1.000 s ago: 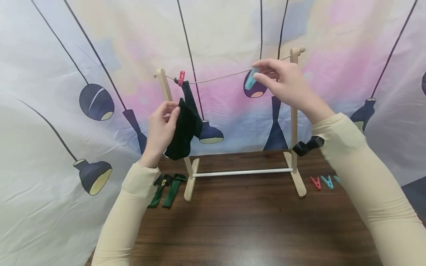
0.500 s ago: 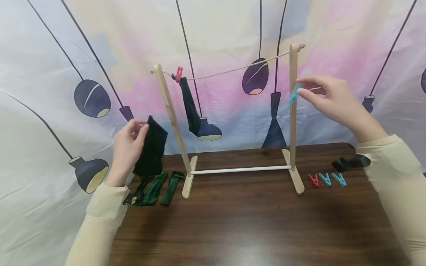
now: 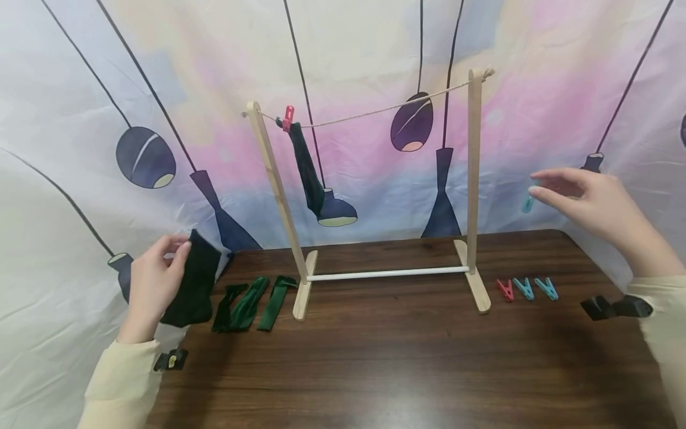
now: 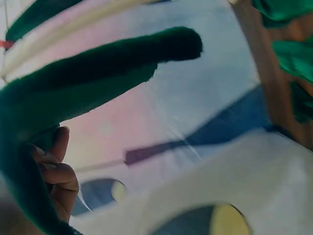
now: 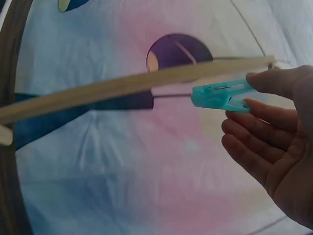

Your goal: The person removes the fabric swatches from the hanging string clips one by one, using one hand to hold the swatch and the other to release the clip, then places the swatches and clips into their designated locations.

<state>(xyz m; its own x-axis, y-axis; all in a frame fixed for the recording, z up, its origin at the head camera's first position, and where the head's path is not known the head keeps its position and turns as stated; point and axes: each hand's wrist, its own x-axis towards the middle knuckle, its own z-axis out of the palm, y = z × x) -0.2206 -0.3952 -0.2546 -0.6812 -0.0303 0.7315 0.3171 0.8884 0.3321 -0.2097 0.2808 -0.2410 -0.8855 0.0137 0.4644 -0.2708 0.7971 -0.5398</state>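
Note:
My left hand pinches the upper edge of a piece of dark green velvet cloth, which hangs left of the wooden rack. Thumb and fingertips of my right hand hold a light blue clothespin by its handle ends, right of the rack. In the right wrist view that clothespin points away from the palm, its tip on nothing. A red clothespin fastens a narrow dark green cloth to the left part of the string.
Green velvet pieces lie on the brown table by the rack's left foot. A red clothespin and two blue clothespins lie right of its right foot. A white bar joins the feet. Behind hangs a printed curtain.
My left hand has carried the cloth down and left, away from the string. The right hand has moved right and down from the string with the blue clothespin still in its fingers.

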